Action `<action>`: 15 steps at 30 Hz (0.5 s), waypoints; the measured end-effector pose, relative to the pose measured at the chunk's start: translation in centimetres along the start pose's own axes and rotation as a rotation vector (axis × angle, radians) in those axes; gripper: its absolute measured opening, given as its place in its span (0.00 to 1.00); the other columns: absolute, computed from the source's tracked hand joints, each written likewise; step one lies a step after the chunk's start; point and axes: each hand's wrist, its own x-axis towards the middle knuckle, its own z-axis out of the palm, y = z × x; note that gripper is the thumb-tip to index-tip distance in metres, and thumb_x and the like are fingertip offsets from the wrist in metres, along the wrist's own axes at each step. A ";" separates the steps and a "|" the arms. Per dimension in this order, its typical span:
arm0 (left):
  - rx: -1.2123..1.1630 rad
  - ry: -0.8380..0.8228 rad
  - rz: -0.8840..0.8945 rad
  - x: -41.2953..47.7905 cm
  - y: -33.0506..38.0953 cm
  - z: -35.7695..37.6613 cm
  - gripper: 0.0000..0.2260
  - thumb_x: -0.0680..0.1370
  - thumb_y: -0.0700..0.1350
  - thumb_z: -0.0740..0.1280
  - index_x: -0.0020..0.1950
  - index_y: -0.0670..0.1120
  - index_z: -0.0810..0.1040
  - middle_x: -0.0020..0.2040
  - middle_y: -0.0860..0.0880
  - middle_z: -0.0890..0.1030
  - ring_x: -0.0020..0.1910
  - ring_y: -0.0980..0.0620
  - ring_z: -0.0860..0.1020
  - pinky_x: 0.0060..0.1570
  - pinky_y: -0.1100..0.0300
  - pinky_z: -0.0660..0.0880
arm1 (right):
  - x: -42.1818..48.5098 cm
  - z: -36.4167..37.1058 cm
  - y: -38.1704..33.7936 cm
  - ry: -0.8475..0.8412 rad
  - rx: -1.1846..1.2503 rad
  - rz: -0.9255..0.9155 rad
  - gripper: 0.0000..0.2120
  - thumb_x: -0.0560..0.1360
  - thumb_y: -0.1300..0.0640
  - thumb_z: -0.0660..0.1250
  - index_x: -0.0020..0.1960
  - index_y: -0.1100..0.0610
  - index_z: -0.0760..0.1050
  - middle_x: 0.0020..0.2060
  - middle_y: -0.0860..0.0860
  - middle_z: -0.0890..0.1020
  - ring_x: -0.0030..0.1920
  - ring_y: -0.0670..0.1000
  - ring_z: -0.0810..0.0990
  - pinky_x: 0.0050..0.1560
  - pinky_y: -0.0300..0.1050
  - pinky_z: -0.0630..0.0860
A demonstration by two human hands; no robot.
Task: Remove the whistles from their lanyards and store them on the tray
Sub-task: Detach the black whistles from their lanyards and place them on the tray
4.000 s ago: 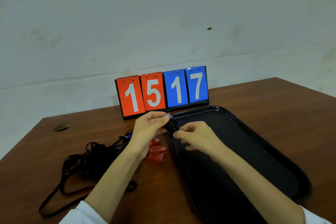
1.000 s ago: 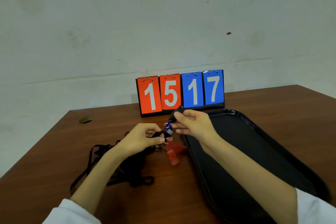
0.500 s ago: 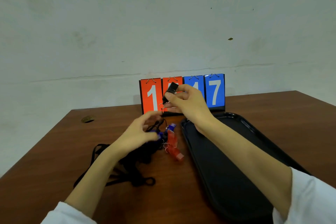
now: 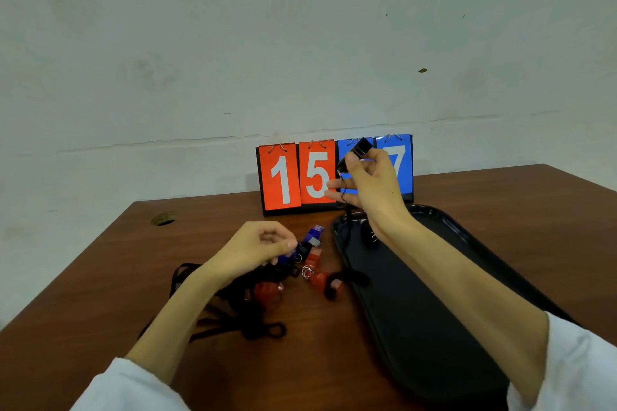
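Note:
My right hand point(image 4: 370, 187) is raised in front of the scoreboard and pinches a black whistle point(image 4: 360, 147). A thin black cord point(image 4: 345, 210) hangs from the whistle down to the near-left corner of the black tray point(image 4: 450, 227). My left hand point(image 4: 253, 250) rests low on the table with curled fingers, pinching a blue whistle point(image 4: 312, 235) at its near end. Red whistles point(image 4: 322, 280) with split rings lie beside it. A tangle of black lanyards point(image 4: 233, 310) lies under my left wrist.
A flip scoreboard point(image 4: 283, 177) reading 1517 stands at the back, just behind the tray. The brown wooden table point(image 4: 500, 210) has a round cable hole point(image 4: 163, 219) at the far left. A plain wall rises behind.
My right hand has lifted the black whistle higher and to the right, up in front of the blue cards, its cord trailing. My left hand stays on the pile.

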 end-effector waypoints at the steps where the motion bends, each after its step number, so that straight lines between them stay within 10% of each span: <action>1: -0.010 0.019 -0.006 0.0 -0.1 0.2 0.05 0.77 0.47 0.66 0.49 0.50 0.80 0.43 0.51 0.82 0.35 0.60 0.78 0.37 0.67 0.75 | 0.0 0.0 0.1 -0.020 -0.020 0.012 0.08 0.80 0.57 0.60 0.57 0.56 0.63 0.45 0.51 0.75 0.37 0.51 0.81 0.40 0.46 0.83; 9: -0.420 -0.104 0.128 0.4 4.5 3.9 0.22 0.74 0.51 0.70 0.66 0.52 0.68 0.58 0.51 0.81 0.59 0.55 0.78 0.60 0.59 0.73 | -0.7 1.6 0.6 -0.111 0.018 0.052 0.08 0.79 0.58 0.62 0.56 0.57 0.66 0.52 0.59 0.77 0.38 0.50 0.83 0.38 0.38 0.81; 15: -0.441 -0.060 0.085 0.5 4.4 4.1 0.05 0.78 0.43 0.65 0.47 0.43 0.77 0.31 0.48 0.75 0.34 0.50 0.76 0.43 0.56 0.75 | 0.2 0.8 -1.3 -0.009 0.042 0.002 0.11 0.80 0.56 0.61 0.59 0.61 0.67 0.44 0.55 0.78 0.34 0.48 0.80 0.35 0.39 0.81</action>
